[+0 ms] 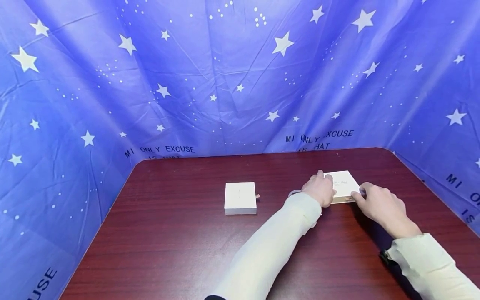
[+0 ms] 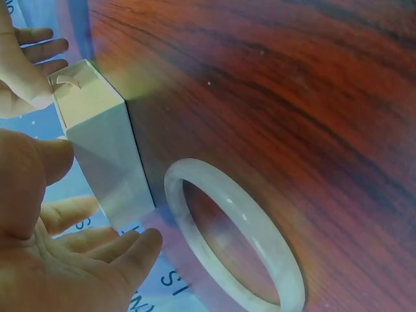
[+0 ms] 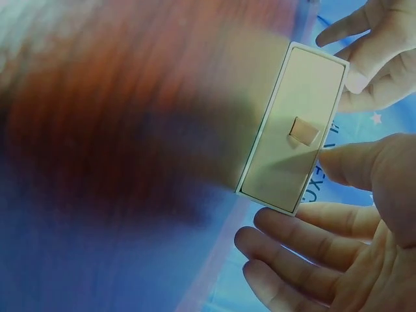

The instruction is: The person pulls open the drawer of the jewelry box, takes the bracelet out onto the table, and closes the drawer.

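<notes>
A white drawer box [image 1: 344, 180] with small lettering on top is at the table's right side, between both hands. My left hand [image 1: 319, 189] grips its left end, thumb [image 2: 55, 159] on the upper edge and fingers around the far side. My right hand [image 1: 382, 207] holds the right end, the thumb at the top edge and fingertips [image 3: 276, 220] at the corner. A short ribbon tab [image 3: 303, 131] sticks out of the beige drawer front. Beside my left hand lies a pale, glossy bangle [image 2: 250, 224], mostly hidden by that hand in the head view.
A second white box [image 1: 240, 196] with a ribbon tab on its right side sits near the middle of the dark red wooden table [image 1: 168, 233]. A blue curtain [image 1: 225, 75] with white stars hangs behind and on both sides.
</notes>
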